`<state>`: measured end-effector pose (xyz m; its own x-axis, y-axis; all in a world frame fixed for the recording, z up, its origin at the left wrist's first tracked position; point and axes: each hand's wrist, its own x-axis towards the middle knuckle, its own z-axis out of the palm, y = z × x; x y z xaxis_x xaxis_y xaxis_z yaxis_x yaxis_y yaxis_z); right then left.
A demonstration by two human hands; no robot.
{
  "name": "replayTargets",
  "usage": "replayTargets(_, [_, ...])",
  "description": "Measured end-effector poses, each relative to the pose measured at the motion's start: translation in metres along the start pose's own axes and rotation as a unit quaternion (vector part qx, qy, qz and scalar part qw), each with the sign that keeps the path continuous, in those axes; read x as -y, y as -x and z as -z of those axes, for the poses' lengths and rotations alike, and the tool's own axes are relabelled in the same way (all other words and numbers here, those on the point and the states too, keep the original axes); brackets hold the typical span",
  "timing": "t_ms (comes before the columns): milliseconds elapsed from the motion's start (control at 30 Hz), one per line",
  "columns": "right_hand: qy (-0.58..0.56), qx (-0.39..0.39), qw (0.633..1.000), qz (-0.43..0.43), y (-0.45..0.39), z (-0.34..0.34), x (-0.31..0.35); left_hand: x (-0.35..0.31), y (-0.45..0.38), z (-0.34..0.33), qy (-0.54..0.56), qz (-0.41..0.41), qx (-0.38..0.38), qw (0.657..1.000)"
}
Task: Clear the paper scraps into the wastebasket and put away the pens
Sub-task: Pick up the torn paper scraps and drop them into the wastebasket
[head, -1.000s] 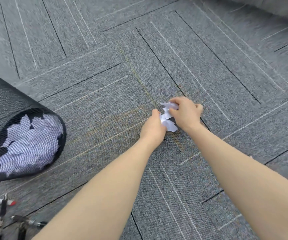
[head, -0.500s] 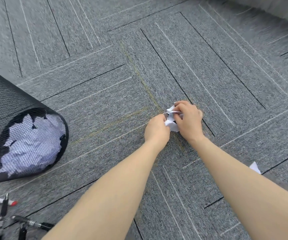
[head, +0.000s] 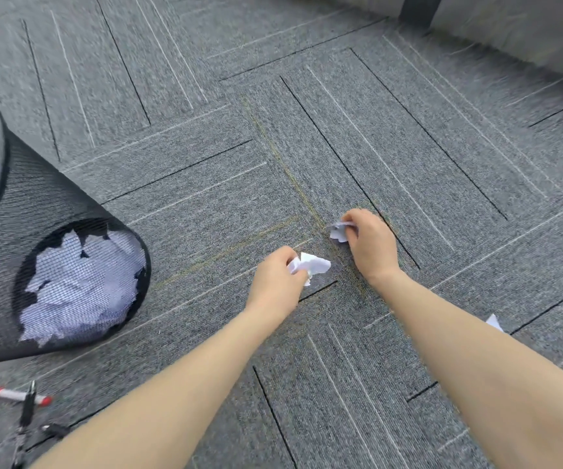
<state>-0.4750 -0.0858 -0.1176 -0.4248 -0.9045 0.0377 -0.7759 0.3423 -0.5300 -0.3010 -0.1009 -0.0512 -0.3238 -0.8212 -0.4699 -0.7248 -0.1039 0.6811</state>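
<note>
Your left hand (head: 275,282), just below the centre of the frame, has its fingers curled shut around a crumpled white paper scrap (head: 312,265), most of which sticks out to the right of the fist. Your right hand (head: 370,243), slightly higher and to the right, pinches a second, smaller paper piece (head: 339,231) between thumb and fingertips, the rest of the fingers bent in close over it. The two hands sit near each other but apart, low over the grey carpet (head: 408,130). One more stray scrap (head: 494,322) lies on the carpet at the right, partly hidden behind your right forearm. At the left of the frame the black mesh wastebasket (head: 19,204) lies tipped on its side, with white paper (head: 77,286) showing through its mesh. In the lower left corner, just below the basket, a red-capped pen (head: 16,396) rests on the carpet with a few black pens (head: 26,418) beside and across it; their exact number is too blurred to tell.
</note>
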Motion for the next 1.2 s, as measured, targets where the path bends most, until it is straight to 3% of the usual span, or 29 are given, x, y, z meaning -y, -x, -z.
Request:
replayTargets(133, [-0.149,-0.003,0.976,-0.159,0.004,0.005,0.008,-0.006,0.022,0.053,-0.017,-0.026,-0.001,1.000])
replayTargets(267, [-0.239,-0.021,0.942,-0.236,0.009,0.015,0.016,-0.014,0.046,0.106,-0.057,-0.064,-0.009,0.996])
replayTargets(333, [-0.256,0.006,0.935,-0.246,0.011,0.018,0.018,-0.018,0.054,0.124,-0.066,-0.082,-0.009,0.994])
replayTargets(467, [-0.154,0.084,0.962,-0.209,0.014,0.012,0.023,-0.022,0.066,0.137,-0.053,-0.107,0.002,0.993])
replayTargets(533, [-0.090,0.069,0.974,-0.194,0.017,0.004,0.025,-0.024,0.071,0.135,-0.054,-0.118,0.012,0.991])
replayTargets(733, [-0.054,0.051,0.971,-0.226,0.022,0.002,0.036,-0.040,0.092,0.141,-0.054,-0.147,0.023,0.987])
replayTargets(867, [-0.034,0.047,0.975,-0.215,0.023,0.000,0.038,-0.050,0.101,0.171,-0.047,-0.184,-0.025,0.982])
replayTargets(1033, [-0.068,0.040,0.962,-0.262,0.016,-0.004,0.025,-0.060,0.089,0.219,0.000,-0.162,-0.137,0.977])
replayTargets(1200, [-0.008,0.093,0.960,-0.264,0.021,0.005,0.037,-0.048,0.089,0.270,-0.039,-0.124,-0.162,0.978])
